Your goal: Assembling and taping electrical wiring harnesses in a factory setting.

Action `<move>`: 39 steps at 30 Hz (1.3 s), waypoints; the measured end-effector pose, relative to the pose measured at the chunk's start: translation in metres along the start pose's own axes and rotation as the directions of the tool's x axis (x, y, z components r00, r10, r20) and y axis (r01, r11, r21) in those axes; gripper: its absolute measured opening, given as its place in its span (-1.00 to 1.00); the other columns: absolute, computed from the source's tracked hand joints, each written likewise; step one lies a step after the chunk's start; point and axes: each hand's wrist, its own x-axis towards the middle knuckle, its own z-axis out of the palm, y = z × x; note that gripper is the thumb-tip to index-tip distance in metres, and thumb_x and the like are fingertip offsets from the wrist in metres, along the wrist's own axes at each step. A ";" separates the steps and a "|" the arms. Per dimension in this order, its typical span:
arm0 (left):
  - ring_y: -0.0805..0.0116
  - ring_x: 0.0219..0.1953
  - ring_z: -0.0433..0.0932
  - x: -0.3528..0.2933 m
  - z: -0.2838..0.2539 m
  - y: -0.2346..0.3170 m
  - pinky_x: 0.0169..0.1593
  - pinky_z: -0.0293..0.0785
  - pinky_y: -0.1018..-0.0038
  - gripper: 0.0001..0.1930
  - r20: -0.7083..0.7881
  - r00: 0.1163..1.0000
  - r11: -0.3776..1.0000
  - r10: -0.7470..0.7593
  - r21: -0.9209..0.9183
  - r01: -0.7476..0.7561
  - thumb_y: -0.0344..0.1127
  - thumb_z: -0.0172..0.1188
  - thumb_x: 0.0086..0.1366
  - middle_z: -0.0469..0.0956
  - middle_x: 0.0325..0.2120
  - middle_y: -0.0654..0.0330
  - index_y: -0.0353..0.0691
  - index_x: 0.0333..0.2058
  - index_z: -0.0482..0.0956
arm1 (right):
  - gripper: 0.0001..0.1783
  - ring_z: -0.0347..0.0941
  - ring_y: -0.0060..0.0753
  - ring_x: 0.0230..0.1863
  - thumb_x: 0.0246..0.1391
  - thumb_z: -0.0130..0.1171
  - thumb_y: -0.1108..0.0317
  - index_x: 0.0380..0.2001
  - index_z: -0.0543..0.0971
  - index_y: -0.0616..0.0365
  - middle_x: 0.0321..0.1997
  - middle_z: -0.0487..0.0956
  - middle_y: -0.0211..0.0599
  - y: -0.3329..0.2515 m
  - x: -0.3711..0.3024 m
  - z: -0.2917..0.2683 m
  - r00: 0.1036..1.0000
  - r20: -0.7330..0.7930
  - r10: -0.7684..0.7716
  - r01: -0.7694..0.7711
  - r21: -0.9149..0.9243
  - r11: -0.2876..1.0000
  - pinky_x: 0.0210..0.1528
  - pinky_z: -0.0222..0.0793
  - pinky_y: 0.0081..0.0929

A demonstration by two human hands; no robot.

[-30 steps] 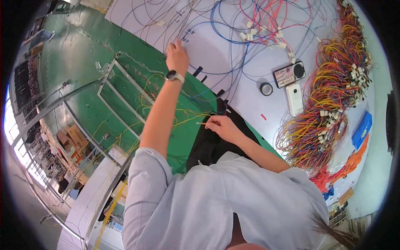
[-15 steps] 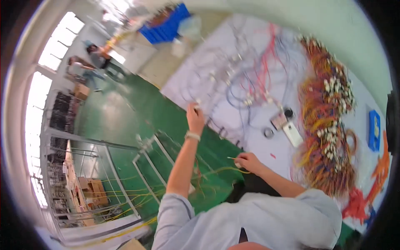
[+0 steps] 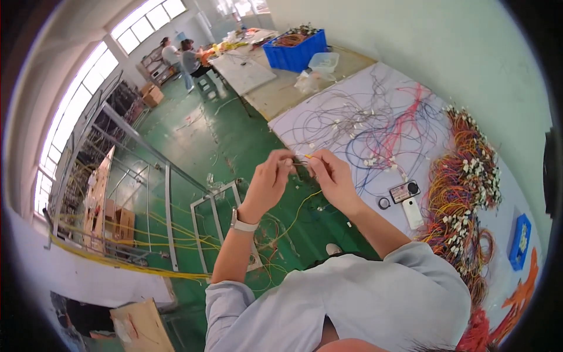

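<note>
My left hand (image 3: 268, 183), with a pale band at the wrist, is pinched close to my right in front of my body. My right hand (image 3: 335, 180) pinches the end of a yellow wire (image 3: 306, 200), which trails down toward the floor on the left. Thin dark strands span the small gap between the fingertips. Whatever my left fingers grip is too small to make out. Loose grey, blue and red wires (image 3: 404, 126) with white connectors lie spread over the white table (image 3: 434, 214) beyond and to the right.
A thick bundle of multicoloured wires (image 3: 448, 188) lines the table's right, near a phone (image 3: 412, 212), a black tape roll (image 3: 383, 203) and a blue tray (image 3: 519, 242). A metal frame (image 3: 169, 217) carrying yellow wires stands left. Farther back are a blue crate (image 3: 295, 51) and two people.
My right hand has moved up and left with the yellow wire to meet my left hand. The left no longer reaches over the table's edge. The view has turned.
</note>
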 end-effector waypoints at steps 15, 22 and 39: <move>0.57 -0.78 -0.01 0.012 -0.017 0.015 -0.74 -0.18 0.59 -0.51 0.279 0.921 0.410 -0.271 -0.832 0.373 -0.02 -0.22 0.40 0.08 -0.84 0.38 -0.14 -0.69 0.25 | -0.91 0.32 -0.55 -0.65 -0.06 0.27 0.53 -0.40 0.60 0.18 -0.56 0.47 -0.41 -0.073 0.011 -0.009 0.830 -0.060 -0.555 0.510 -0.322 0.798 -0.65 0.17 -0.60; 0.46 -0.73 0.12 0.016 -0.014 0.005 -0.63 0.07 0.54 -0.46 0.235 0.967 0.439 -0.095 -0.862 0.253 0.06 -0.23 0.36 0.13 -0.84 0.34 -0.12 -0.75 0.17 | -0.79 0.30 -0.46 -0.72 -0.28 0.39 0.46 -0.53 0.55 0.03 -0.67 0.36 -0.46 -0.077 -0.003 -0.002 0.778 0.128 -0.615 0.595 -0.463 0.657 -0.73 0.14 -0.54; 0.55 -0.64 0.26 0.023 -0.033 -0.028 -0.55 0.18 0.55 -0.51 0.019 0.981 0.807 -0.195 -0.566 0.171 -0.16 -0.18 0.45 0.37 -0.70 0.29 -0.33 -0.60 0.45 | -0.80 0.38 -0.40 -0.68 -0.18 0.33 0.43 -0.58 0.46 0.02 -0.63 0.39 -0.46 -0.061 0.026 0.024 0.869 0.142 -0.474 0.474 -0.512 0.716 -0.69 0.26 -0.45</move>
